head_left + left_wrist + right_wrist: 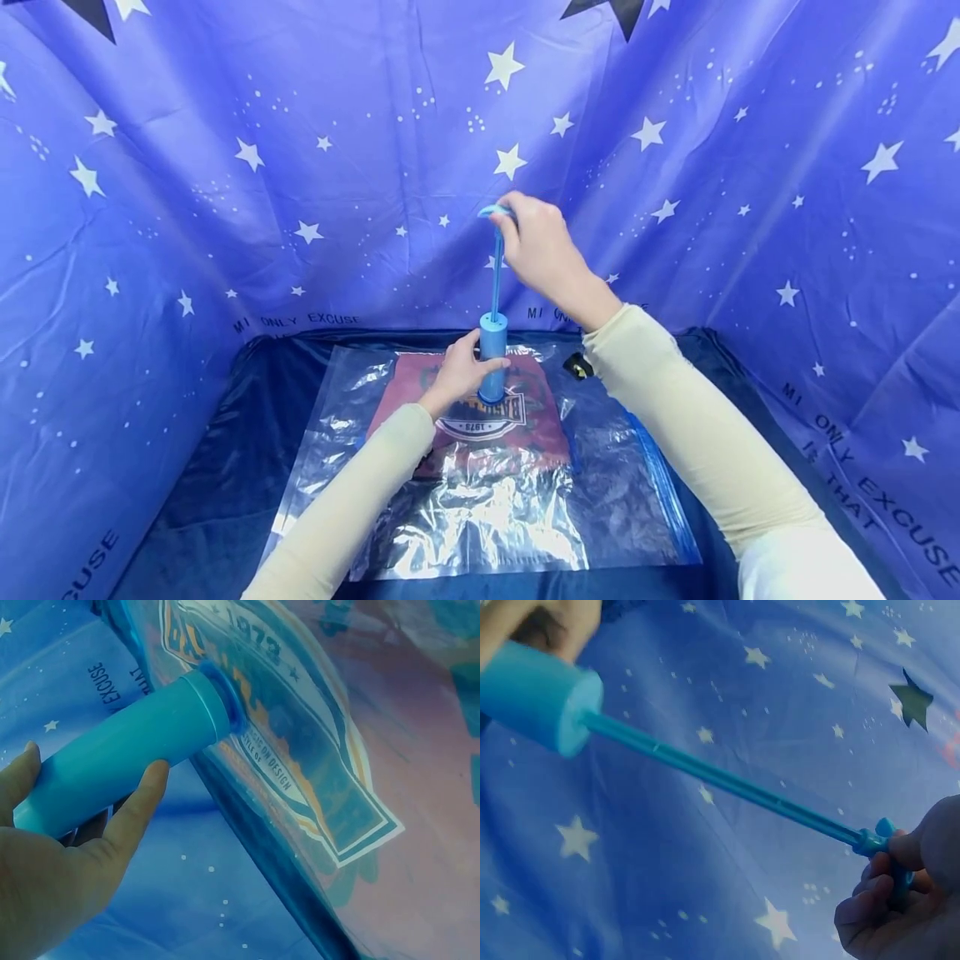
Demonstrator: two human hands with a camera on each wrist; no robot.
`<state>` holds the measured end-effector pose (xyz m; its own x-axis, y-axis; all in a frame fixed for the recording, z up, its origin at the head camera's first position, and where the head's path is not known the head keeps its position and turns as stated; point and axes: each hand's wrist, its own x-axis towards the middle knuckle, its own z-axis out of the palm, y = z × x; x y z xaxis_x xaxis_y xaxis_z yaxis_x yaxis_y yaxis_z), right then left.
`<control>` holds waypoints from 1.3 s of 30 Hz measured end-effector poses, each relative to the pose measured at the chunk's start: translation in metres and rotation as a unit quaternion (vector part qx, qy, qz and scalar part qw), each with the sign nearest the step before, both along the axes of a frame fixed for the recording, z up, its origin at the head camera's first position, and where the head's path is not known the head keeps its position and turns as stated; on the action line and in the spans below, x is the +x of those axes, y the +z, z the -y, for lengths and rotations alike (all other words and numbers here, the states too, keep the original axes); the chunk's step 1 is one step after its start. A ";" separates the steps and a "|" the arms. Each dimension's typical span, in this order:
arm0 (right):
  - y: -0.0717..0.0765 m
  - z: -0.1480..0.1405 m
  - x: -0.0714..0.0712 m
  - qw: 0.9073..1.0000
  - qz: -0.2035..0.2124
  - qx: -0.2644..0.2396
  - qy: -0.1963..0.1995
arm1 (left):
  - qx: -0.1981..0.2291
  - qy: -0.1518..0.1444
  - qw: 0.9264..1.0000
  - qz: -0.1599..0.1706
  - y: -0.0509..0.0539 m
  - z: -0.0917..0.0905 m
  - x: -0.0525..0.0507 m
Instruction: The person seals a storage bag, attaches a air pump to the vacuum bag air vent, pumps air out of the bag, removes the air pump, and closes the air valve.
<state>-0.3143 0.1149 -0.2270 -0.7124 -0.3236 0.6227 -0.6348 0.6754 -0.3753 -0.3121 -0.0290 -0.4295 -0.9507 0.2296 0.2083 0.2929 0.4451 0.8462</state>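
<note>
A light-blue hand pump (492, 346) stands upright on a clear plastic bag (607, 500) that has a folded red printed garment (540, 433) inside. My left hand (459, 372) grips the pump's barrel, with thumb and fingers round it; in the left wrist view the barrel (127, 750) meets the plastic over the printed badge (300, 750). Above, my right hand (542, 250) holds the pump's handle (491, 212), the rod (497, 279) drawn far out of the barrel. In the right wrist view the fingers of my right hand (911, 889) curl round the handle.
A small black and yellow object (577, 366) lies at the bag's back right, near my right sleeve. Dark blue cloth (195, 500) covers the surface under the bag. Blue curtains with white stars (360, 150) stand behind and on both sides.
</note>
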 end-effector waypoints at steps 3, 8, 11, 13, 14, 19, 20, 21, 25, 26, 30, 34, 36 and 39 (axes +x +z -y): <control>-0.024 0.001 -0.002 0.999 0.033 0.025 0.003 | -0.004 0.000 1.000 -0.003 0.000 0.000 -0.002; -0.072 0.001 -0.008 0.993 0.084 0.083 -0.001 | -0.009 0.003 1.000 -0.013 0.003 0.000 -0.006; -0.094 0.001 -0.010 0.989 0.101 0.109 -0.003 | -0.016 0.007 1.000 -0.018 0.005 0.001 -0.007; -0.102 0.000 -0.011 0.988 0.106 0.117 -0.003 | -0.016 0.008 1.000 -0.021 0.006 0.001 -0.007; -0.103 0.000 -0.011 0.987 0.111 0.116 -0.002 | -0.016 0.008 1.000 -0.021 0.007 0.002 -0.007; -0.082 -0.002 -0.010 0.988 0.128 0.084 0.011 | -0.018 0.005 1.000 -0.017 0.008 0.003 -0.006; -0.073 -0.002 -0.009 0.989 0.129 0.074 0.013 | -0.018 0.004 1.000 -0.014 0.008 0.004 -0.006; -0.064 -0.002 -0.008 0.990 0.127 0.062 0.015 | -0.017 0.004 1.000 -0.012 0.007 0.004 -0.006; -0.019 -0.001 -0.003 0.996 0.087 0.019 0.012 | -0.014 0.008 1.000 -0.004 0.006 0.004 -0.005; -0.008 -0.001 -0.002 0.998 0.067 0.010 0.010 | -0.014 0.009 1.000 -0.004 0.005 0.004 -0.005; 0.022 -0.002 0.001 1.000 0.008 0.000 -0.006 | -0.009 0.004 1.000 -0.003 0.005 0.003 -0.004; 0.023 -0.006 0.002 1.000 -0.004 -0.006 -0.019 | -0.010 -0.001 1.000 -0.001 0.002 0.000 -0.002; 0.013 -0.008 0.003 1.000 -0.005 -0.015 -0.021 | -0.011 0.001 1.000 0.001 0.001 0.000 0.000; -0.006 -0.008 0.006 1.000 0.021 -0.011 -0.017 | -0.011 -0.001 1.000 0.002 -0.001 -0.001 0.002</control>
<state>-0.3087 0.1227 -0.2334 -0.7486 -0.2850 0.5986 -0.5945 0.6883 -0.4158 -0.3096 -0.0281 -0.4305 -0.9512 0.2351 0.1997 0.2903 0.4632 0.8373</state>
